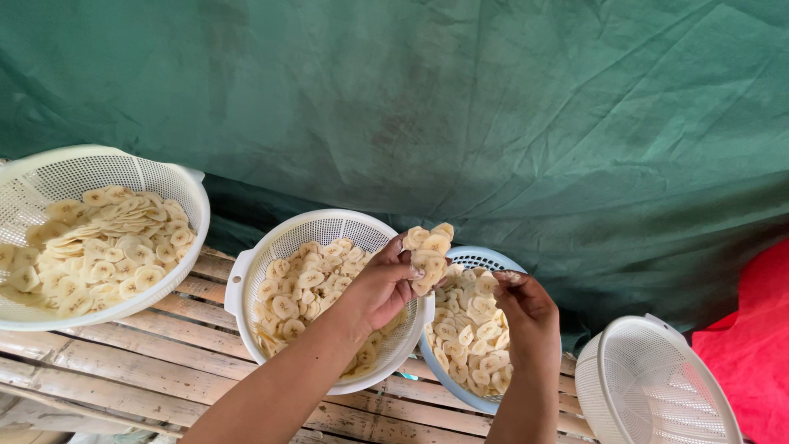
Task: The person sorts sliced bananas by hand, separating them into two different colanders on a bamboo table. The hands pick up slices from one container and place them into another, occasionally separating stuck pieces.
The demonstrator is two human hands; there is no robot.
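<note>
My left hand (382, 288) holds a clump of pale banana slices (427, 251) above the gap between two baskets. My right hand (526, 312) is beside it, fingers pinched on a single banana slice (507, 278) over the light blue basket (493, 261), which is full of slices. Under my left forearm sits a white slotted basket (306, 228) with more slices heaped inside it.
A larger white basket of slices (177, 177) stands at the left on the bamboo slat platform (164, 353). An upturned white basket (649, 386) lies at the lower right. A green tarp (460, 107) hangs behind, and red cloth (756, 329) shows at the right edge.
</note>
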